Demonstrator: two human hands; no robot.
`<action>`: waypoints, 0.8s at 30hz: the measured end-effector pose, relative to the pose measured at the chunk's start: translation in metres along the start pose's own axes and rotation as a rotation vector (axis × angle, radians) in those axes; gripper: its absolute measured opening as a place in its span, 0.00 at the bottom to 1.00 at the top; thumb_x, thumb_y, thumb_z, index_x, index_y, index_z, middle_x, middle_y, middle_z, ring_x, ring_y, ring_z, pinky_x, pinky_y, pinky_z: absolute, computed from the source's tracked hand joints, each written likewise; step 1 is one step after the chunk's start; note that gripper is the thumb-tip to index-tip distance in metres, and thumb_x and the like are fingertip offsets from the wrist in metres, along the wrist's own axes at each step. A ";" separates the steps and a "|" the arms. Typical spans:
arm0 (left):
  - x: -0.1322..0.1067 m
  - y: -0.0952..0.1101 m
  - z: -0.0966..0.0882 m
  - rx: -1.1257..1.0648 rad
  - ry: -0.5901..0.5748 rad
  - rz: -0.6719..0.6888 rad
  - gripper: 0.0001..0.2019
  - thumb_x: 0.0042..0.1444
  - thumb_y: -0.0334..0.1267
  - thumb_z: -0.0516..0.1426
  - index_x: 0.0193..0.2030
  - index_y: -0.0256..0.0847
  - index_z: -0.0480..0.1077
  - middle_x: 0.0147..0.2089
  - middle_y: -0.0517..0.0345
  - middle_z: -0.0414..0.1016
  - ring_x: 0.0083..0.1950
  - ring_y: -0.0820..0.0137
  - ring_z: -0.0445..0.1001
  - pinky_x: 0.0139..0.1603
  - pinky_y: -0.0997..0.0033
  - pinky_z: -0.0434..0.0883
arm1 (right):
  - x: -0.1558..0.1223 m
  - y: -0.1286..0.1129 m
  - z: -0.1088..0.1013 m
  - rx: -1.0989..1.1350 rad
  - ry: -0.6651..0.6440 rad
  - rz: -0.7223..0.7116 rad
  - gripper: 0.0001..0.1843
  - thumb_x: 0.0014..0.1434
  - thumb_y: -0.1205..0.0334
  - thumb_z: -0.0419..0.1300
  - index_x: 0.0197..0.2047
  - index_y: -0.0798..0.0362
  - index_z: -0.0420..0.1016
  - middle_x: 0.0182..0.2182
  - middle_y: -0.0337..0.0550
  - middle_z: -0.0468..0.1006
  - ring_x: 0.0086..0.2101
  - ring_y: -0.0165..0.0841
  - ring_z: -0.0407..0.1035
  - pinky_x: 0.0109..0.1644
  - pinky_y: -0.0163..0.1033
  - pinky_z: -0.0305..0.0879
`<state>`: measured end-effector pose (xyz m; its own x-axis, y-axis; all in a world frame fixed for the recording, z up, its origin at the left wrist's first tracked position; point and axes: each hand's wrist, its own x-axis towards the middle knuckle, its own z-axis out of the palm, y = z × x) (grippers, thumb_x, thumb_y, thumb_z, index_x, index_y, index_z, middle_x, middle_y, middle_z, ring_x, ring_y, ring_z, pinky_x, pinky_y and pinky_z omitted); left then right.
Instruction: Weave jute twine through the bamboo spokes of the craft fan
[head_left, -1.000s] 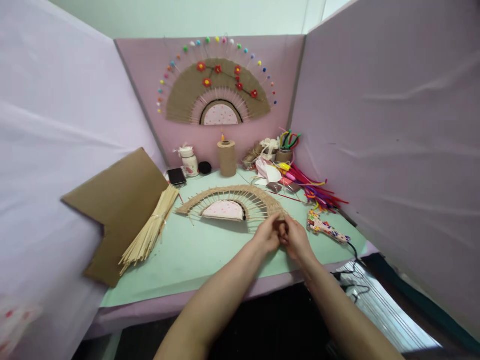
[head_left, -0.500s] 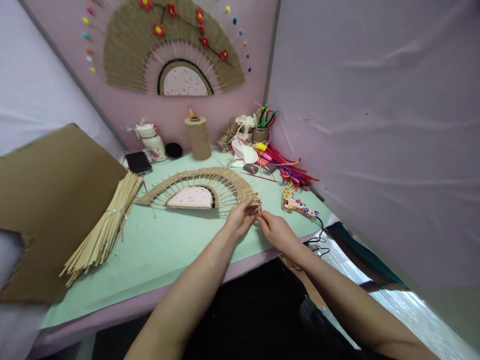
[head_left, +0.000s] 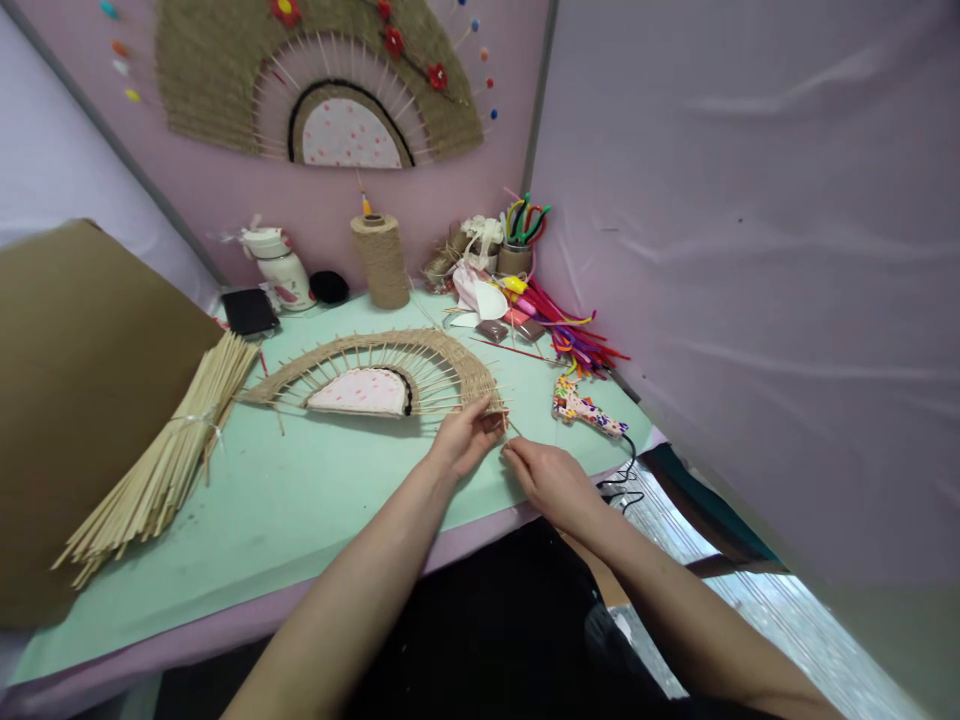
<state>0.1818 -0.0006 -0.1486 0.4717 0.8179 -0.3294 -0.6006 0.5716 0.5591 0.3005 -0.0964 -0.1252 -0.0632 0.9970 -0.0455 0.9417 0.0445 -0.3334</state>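
A half-woven fan of wooden sticks and jute twine [head_left: 390,365], with a pink dotted half-circle at its base, lies flat on the green table [head_left: 315,500]. My left hand [head_left: 463,438] pinches the fan's right end, its fingers closed on the woven edge and sticks. Just to the right of it, my right hand [head_left: 547,478] has its fingers pinched together on a thin strand of twine that leads to the fan's edge. The two hands are a little apart.
A bundle of wooden sticks [head_left: 161,460] and a brown cardboard sheet [head_left: 67,380] lie at the left. At the back stand a twine spool [head_left: 381,258], a white bottle [head_left: 279,270] and a black phone [head_left: 250,311]. Coloured pipe cleaners [head_left: 574,335] and a patterned glue gun [head_left: 585,408] are at the right. A finished fan [head_left: 315,80] hangs on the pink wall.
The camera has tilted down and moved nearer to the table. My hands, pressed together at the fan's right end a second ago, have drawn apart, the right one pulling back toward me.
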 end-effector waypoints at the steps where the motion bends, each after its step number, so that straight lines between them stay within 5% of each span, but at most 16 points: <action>1: 0.000 0.001 0.000 0.000 0.001 -0.007 0.08 0.55 0.29 0.59 0.43 0.33 0.73 0.32 0.53 0.77 0.31 0.71 0.74 0.35 0.72 0.71 | -0.002 0.002 0.001 0.015 -0.001 -0.010 0.15 0.69 0.58 0.44 0.39 0.51 0.71 0.35 0.44 0.80 0.35 0.34 0.72 0.35 0.36 0.52; 9: -0.001 0.003 0.002 -0.068 0.037 -0.039 0.07 0.59 0.33 0.56 0.37 0.30 0.73 0.35 0.46 0.77 0.36 0.68 0.75 0.39 0.71 0.72 | -0.014 0.008 0.005 0.115 -0.019 0.005 0.17 0.70 0.58 0.42 0.37 0.51 0.69 0.33 0.42 0.78 0.35 0.34 0.71 0.36 0.35 0.54; 16: 0.000 0.001 0.000 -0.097 0.056 -0.043 0.08 0.59 0.32 0.55 0.41 0.30 0.74 0.37 0.46 0.78 0.37 0.68 0.76 0.41 0.69 0.72 | -0.020 0.009 0.000 0.083 -0.006 -0.002 0.17 0.69 0.58 0.43 0.36 0.51 0.69 0.33 0.44 0.78 0.35 0.35 0.71 0.38 0.36 0.56; 24: 0.000 0.002 0.002 -0.108 0.064 -0.031 0.08 0.61 0.30 0.53 0.41 0.30 0.73 0.36 0.46 0.78 0.35 0.69 0.76 0.38 0.71 0.73 | -0.036 0.015 -0.010 0.044 -0.024 -0.068 0.14 0.68 0.58 0.49 0.42 0.53 0.74 0.36 0.46 0.78 0.39 0.38 0.71 0.43 0.40 0.62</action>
<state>0.1817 0.0003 -0.1454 0.4506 0.8005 -0.3952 -0.6544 0.5973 0.4637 0.3198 -0.1311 -0.1195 -0.1351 0.9899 -0.0437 0.9196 0.1088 -0.3775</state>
